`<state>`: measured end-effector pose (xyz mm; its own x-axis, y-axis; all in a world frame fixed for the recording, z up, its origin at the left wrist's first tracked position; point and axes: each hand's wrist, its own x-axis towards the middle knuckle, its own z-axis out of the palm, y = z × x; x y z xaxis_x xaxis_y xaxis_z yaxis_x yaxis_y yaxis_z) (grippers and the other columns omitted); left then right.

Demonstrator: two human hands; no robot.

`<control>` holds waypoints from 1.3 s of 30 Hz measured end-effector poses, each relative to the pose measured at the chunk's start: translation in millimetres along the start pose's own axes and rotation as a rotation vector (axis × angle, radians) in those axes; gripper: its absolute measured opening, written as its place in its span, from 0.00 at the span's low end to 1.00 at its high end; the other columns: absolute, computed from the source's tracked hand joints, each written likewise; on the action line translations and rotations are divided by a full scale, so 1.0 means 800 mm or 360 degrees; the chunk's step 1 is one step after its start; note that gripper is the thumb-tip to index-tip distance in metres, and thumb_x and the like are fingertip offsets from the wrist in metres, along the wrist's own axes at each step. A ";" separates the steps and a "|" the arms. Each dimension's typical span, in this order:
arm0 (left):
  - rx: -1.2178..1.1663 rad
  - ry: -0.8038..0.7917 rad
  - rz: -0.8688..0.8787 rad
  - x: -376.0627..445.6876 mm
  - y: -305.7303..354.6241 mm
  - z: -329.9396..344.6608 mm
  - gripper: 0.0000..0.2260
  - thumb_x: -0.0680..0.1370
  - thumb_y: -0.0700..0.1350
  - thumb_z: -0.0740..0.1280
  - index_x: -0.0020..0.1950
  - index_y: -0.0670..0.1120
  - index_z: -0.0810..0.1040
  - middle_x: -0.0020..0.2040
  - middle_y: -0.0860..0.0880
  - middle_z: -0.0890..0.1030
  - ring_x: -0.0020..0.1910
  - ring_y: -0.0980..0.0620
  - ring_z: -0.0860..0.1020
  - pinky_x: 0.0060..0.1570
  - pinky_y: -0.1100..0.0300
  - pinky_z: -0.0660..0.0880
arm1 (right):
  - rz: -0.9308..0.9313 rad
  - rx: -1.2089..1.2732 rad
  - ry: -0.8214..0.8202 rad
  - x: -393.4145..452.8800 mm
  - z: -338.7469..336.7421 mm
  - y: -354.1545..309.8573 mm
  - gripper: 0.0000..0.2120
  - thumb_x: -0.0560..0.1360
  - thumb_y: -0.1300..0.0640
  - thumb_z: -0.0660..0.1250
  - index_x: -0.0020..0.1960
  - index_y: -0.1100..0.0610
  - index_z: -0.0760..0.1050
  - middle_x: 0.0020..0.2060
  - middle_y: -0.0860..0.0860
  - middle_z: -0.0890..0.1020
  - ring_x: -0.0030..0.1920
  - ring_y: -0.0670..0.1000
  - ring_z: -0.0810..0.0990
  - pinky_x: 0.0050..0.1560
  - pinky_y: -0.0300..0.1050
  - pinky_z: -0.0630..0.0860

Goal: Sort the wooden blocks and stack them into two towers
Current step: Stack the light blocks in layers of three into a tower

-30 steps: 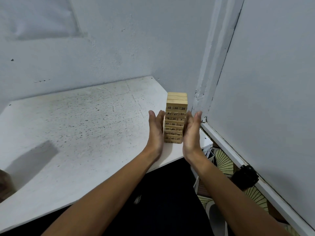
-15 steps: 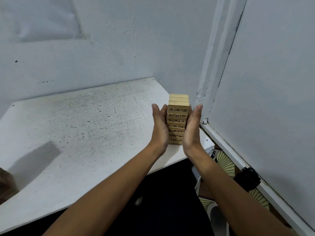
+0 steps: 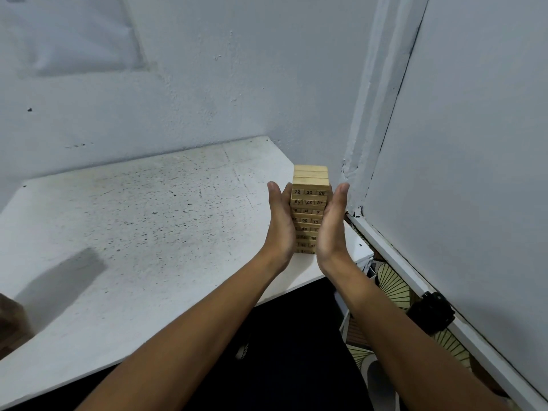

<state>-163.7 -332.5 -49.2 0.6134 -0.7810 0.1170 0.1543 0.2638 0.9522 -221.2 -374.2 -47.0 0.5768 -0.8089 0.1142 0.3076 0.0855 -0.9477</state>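
A tower of numbered wooden blocks (image 3: 310, 197) stands upright near the right corner of the white table (image 3: 148, 221). My left hand (image 3: 280, 226) presses flat against the tower's left side, fingers straight and pointing up. My right hand (image 3: 332, 226) presses flat against its right side in the same way. The lower layers are partly hidden between my palms. Only this one tower is in view.
Grey walls close in behind and to the right of the table. A brown object (image 3: 12, 324) shows at the left edge. A black object (image 3: 431, 312) lies on the patterned floor (image 3: 394, 289) by the right wall's base.
Both hands have closed in from just beside the tower and now press its two sides. The tower stays upright in the same spot.
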 end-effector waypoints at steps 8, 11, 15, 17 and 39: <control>0.0057 0.0017 -0.0005 0.000 0.002 -0.002 0.35 0.81 0.61 0.36 0.63 0.44 0.75 0.50 0.50 0.85 0.52 0.54 0.83 0.48 0.67 0.77 | 0.0037 -0.0043 0.0013 -0.003 0.000 -0.007 0.40 0.74 0.30 0.42 0.62 0.57 0.77 0.52 0.54 0.84 0.54 0.52 0.83 0.59 0.51 0.78; 0.0088 0.0055 -0.0060 0.004 0.006 -0.007 0.42 0.76 0.72 0.40 0.71 0.43 0.71 0.62 0.45 0.80 0.62 0.50 0.79 0.63 0.56 0.74 | 0.0013 -0.0013 -0.0002 0.000 -0.008 -0.008 0.32 0.78 0.35 0.40 0.57 0.49 0.77 0.47 0.44 0.85 0.49 0.43 0.83 0.49 0.37 0.79; 0.0049 0.0162 -0.0167 0.009 0.017 -0.006 0.50 0.66 0.79 0.44 0.77 0.47 0.63 0.74 0.45 0.68 0.73 0.47 0.67 0.74 0.46 0.61 | 0.0100 -0.0057 0.0039 0.001 -0.001 -0.019 0.55 0.63 0.17 0.50 0.77 0.54 0.60 0.73 0.52 0.68 0.71 0.51 0.70 0.70 0.53 0.68; 0.0025 0.0172 -0.0156 0.010 0.022 -0.002 0.44 0.72 0.75 0.41 0.77 0.47 0.63 0.73 0.47 0.71 0.71 0.50 0.70 0.72 0.50 0.63 | 0.0082 -0.0118 0.0048 0.000 0.000 -0.023 0.53 0.65 0.18 0.49 0.75 0.56 0.62 0.71 0.56 0.71 0.70 0.54 0.72 0.70 0.58 0.69; 0.0052 0.0098 -0.0040 0.005 0.032 0.014 0.40 0.79 0.67 0.36 0.66 0.43 0.75 0.52 0.46 0.85 0.55 0.48 0.82 0.67 0.46 0.71 | -0.0141 -0.0073 -0.0013 0.003 0.011 -0.027 0.29 0.78 0.36 0.41 0.52 0.50 0.78 0.46 0.49 0.84 0.52 0.48 0.83 0.54 0.41 0.77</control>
<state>-165.6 -335.4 -21.3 0.6564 -0.7505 0.0763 0.1453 0.2250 0.9635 -219.7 -372.8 -23.6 0.5553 -0.8072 0.2002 0.3224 -0.0130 -0.9465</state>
